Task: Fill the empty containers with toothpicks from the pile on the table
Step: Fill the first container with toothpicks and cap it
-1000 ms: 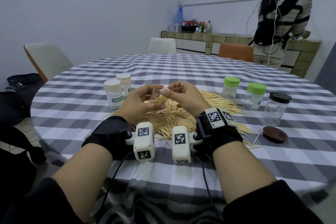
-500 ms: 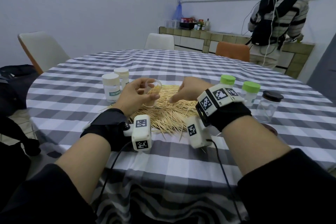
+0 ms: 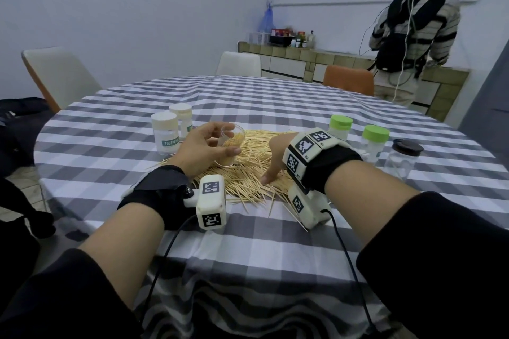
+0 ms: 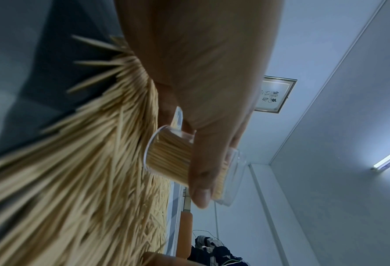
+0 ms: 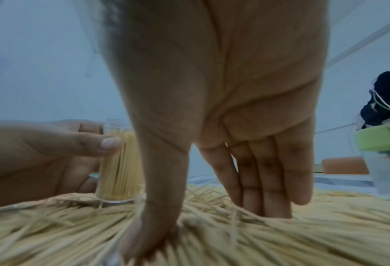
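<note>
Right hand (image 3: 275,157) dropped from clear plastic toothpick cup (image 3: 230,146) onto pale wooden toothpick pile (image 3: 256,173), fingers (image 5: 257,180) straight; left hand (image 3: 203,151) gripped cup; green-lidded jars (image 3: 374,140) nearby on checked desk (image 3: 275,107).

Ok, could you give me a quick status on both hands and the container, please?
Left hand grips clear container, partly filled, base on toothpick pile. Right hand open, fingertips in the pile. Nothing in the way.

Clear container (image 3: 230,147), nearly full of toothpicks, stands upright on the toothpick pile (image 3: 248,173).
</note>
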